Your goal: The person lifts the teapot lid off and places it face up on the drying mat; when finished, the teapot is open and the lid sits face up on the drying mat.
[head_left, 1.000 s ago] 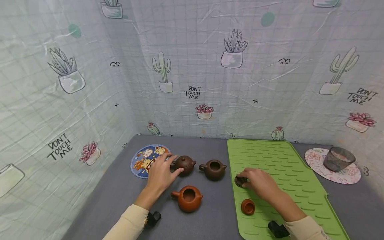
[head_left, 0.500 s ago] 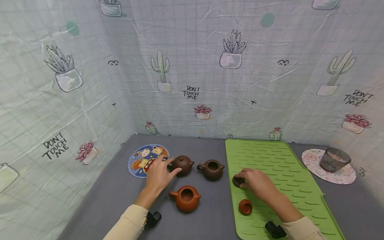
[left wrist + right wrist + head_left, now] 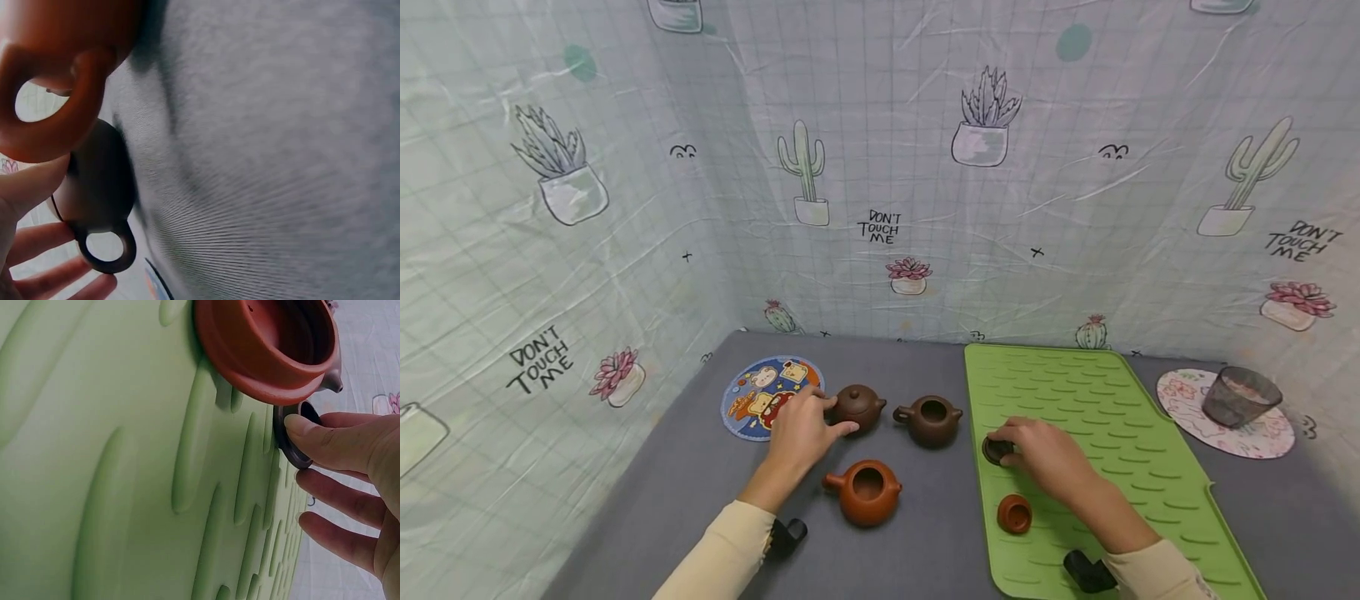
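1. The dark lid (image 3: 997, 451) lies on the green mat (image 3: 1097, 417), near its left edge, upside down; the right hand (image 3: 1045, 454) has thumb and fingers curled round its rim, a pinching grip, as if to lift it.
2. The left hand (image 3: 801, 429) rests against the lidded dark teapot (image 3: 857, 406), thumb and fingers spread about its side, seemingly steadying it on the tabletop (image 3: 700, 483).
3. An open brown teapot (image 3: 931, 421) stands just beside it, lidless.
4. An orange teapot (image 3: 865, 493) sits nearer, its orange lid (image 3: 1015, 514) upturned on the mat.
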### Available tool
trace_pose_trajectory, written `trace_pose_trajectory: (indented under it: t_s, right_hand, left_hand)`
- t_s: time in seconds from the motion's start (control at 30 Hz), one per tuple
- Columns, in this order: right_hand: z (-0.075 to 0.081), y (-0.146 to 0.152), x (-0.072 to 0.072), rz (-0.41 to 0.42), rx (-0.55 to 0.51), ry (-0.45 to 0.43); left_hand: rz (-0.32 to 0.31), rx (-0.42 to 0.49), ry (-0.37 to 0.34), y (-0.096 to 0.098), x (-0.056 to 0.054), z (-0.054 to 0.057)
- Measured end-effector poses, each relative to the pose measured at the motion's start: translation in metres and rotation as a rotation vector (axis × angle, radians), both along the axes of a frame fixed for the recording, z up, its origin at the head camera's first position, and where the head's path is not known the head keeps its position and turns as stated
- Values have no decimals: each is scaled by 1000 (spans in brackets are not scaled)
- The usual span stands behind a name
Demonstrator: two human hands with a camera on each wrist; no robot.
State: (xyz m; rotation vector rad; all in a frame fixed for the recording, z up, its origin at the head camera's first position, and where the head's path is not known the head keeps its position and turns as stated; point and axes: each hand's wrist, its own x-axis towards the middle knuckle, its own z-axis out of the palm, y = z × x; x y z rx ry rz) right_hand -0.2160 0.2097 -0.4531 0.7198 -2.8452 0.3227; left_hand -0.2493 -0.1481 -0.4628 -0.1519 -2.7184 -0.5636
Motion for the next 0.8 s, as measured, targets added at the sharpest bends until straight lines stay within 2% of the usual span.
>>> trace_pose_trajectory:
  t_s: [0.13,0.43,0.8]
  right_hand:
    - [0,0,0,5,2,-3]
    - [0,1,-1,-6,5,-13]
    - [2,1,-1,-2,-8,-23]
  left_hand:
    - [18,-9,-28,1,-1,3]
    - [24,19,-41,2,-3,5]
    - [-23,46,-73,-2,-7,10]
